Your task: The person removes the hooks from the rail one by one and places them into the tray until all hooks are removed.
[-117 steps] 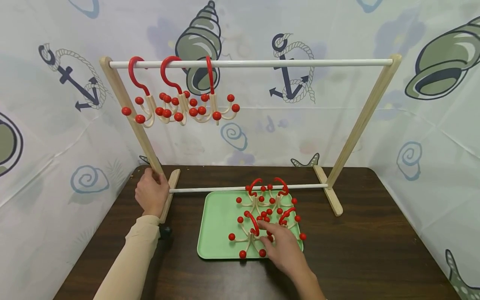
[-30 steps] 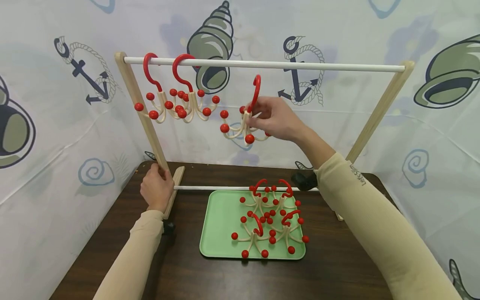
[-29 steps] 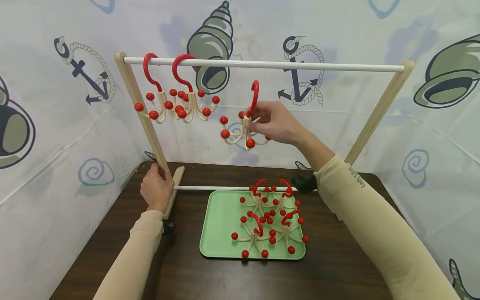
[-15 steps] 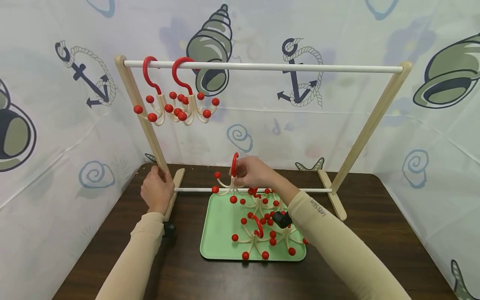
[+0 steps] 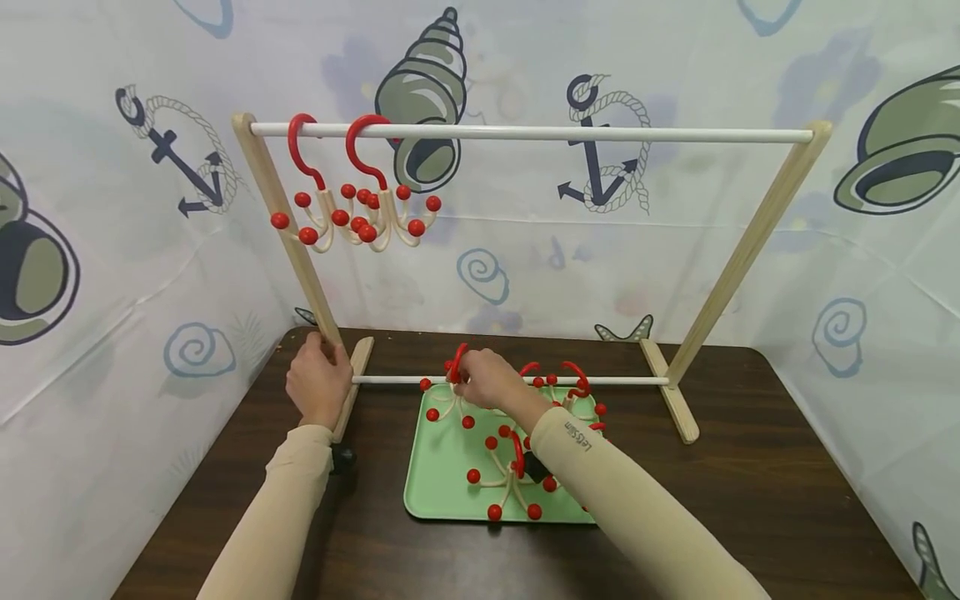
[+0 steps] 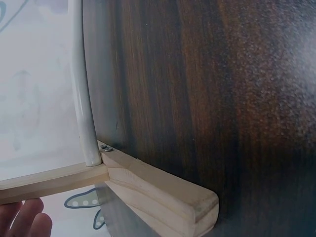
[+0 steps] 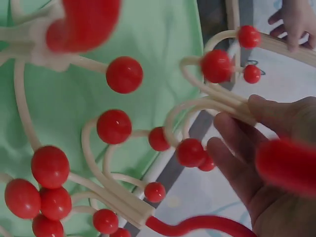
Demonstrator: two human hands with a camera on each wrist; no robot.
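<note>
My right hand (image 5: 491,383) pinches the stem of a hanger (image 5: 456,403) with a red hook and several cream arms tipped with red balls. It holds this hanger at the back left of the green tray (image 5: 431,487), close over the lower white bar. In the right wrist view, thumb and fingers of the hand (image 7: 276,133) meet round the cream stem. My left hand (image 5: 318,382) grips the left wooden post (image 5: 300,258) of the rack low down. Its fingertips (image 6: 32,222) show by the post in the left wrist view.
Two similar hangers (image 5: 384,208) hang at the left of the rack's upper white rail (image 5: 570,133). Several more, such as the front hanger (image 5: 512,475), lie on the tray, partly hidden by my right sleeve. The rack's right foot (image 5: 670,392) stands on the dark wooden table (image 5: 765,475).
The third hanger has come off the upper rail in my right hand and moved down to the tray's back left. My left hand stays on the post.
</note>
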